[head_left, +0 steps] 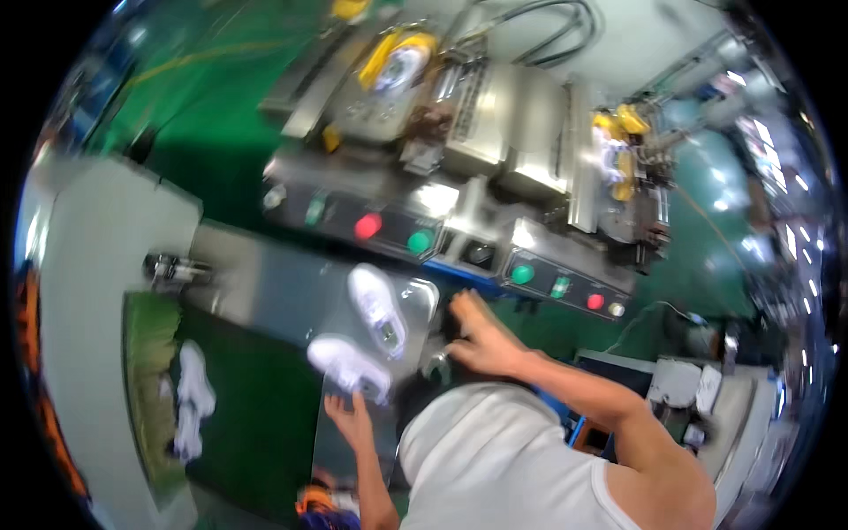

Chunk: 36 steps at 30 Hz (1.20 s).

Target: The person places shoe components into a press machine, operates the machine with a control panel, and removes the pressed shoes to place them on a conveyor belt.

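Note:
Two white sneakers lie on a metal tray-like surface [349, 305] below the machine. The upper sneaker [375, 305] lies tilted, and the lower sneaker [344, 360] sits just left of and below it. My left hand [352, 424] has its fingers apart at the lower edge of that second sneaker. Whether the fingertips touch it, I cannot tell. My right hand [486, 340] is stretched out to the right of the sneakers, below the control panel, with thumb and fingers apart and nothing seen in it. Motion blurs both hands somewhat.
A two-station machine with a control panel [393, 231] of red and green buttons stands ahead. White shoes with yellow pads sit in its left station [402, 71] and right station [614, 155]. More white shoes [193, 389] lie at left beside a pale cabinet [97, 247].

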Each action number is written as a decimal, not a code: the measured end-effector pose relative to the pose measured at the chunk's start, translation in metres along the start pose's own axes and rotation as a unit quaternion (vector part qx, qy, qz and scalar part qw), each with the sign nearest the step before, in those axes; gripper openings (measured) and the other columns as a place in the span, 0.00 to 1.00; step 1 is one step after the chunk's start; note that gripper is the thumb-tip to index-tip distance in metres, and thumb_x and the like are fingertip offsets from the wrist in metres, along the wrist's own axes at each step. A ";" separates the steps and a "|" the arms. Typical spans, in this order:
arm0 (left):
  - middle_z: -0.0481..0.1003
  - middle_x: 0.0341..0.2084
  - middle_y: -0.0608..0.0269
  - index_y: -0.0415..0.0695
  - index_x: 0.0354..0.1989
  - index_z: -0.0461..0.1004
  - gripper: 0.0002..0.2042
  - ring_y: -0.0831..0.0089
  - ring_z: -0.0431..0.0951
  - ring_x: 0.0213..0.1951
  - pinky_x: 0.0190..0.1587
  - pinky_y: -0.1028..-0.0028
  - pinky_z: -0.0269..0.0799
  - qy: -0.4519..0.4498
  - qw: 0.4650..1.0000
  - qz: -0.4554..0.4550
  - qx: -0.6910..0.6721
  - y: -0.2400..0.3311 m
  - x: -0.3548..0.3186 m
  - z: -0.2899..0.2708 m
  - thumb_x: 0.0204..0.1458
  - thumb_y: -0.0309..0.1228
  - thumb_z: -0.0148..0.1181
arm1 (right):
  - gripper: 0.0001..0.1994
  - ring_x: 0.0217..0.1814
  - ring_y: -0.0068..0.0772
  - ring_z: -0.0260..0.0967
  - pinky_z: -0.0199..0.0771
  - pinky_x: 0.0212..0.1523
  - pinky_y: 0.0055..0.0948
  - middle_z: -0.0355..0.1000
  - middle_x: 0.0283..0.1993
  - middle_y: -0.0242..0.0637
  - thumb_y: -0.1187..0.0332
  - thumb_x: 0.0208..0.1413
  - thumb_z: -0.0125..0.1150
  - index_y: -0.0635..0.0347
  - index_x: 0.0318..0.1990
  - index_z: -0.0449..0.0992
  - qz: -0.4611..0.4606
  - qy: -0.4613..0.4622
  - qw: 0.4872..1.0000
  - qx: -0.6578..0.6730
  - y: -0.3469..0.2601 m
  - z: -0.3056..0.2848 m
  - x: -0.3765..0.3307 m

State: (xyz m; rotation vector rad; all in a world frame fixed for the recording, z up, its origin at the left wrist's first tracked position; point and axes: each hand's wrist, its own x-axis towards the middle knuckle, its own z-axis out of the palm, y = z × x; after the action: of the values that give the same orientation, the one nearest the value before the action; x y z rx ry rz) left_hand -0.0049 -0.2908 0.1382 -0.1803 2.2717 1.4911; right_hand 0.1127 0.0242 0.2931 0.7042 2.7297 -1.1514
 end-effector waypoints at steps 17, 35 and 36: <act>0.53 0.62 0.36 0.30 0.68 0.38 0.43 0.50 0.56 0.65 0.67 0.60 0.49 -0.139 0.982 0.126 0.003 -0.056 0.069 0.039 0.47 0.22 0.61 | 0.32 0.66 0.57 0.61 0.61 0.66 0.41 0.62 0.63 0.63 0.58 0.55 0.61 0.73 0.60 0.64 0.239 0.096 0.957 0.133 0.110 0.065 -0.141; 0.59 0.63 0.45 0.36 0.70 0.45 0.44 0.58 0.62 0.63 0.64 0.63 0.60 -0.264 0.956 0.073 0.105 0.041 0.075 0.019 0.51 0.37 0.68 | 0.27 0.63 0.43 0.67 0.67 0.61 0.35 0.68 0.60 0.57 0.70 0.58 0.60 0.74 0.63 0.61 0.177 0.001 0.952 0.251 0.117 0.063 -0.072; 0.59 0.64 0.43 0.36 0.70 0.46 0.44 0.57 0.62 0.64 0.63 0.63 0.61 -0.227 0.956 0.084 0.164 0.029 0.087 -0.002 0.52 0.41 0.67 | 0.28 0.63 0.44 0.67 0.67 0.61 0.35 0.67 0.60 0.57 0.71 0.58 0.60 0.74 0.63 0.60 0.190 -0.004 0.951 0.242 0.134 0.065 -0.082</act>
State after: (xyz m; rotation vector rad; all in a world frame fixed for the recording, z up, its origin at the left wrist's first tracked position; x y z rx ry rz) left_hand -0.0940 -0.2703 0.1280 0.4198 2.1410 1.0636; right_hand 0.2396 0.0291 0.1808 1.2065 2.1620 -1.7149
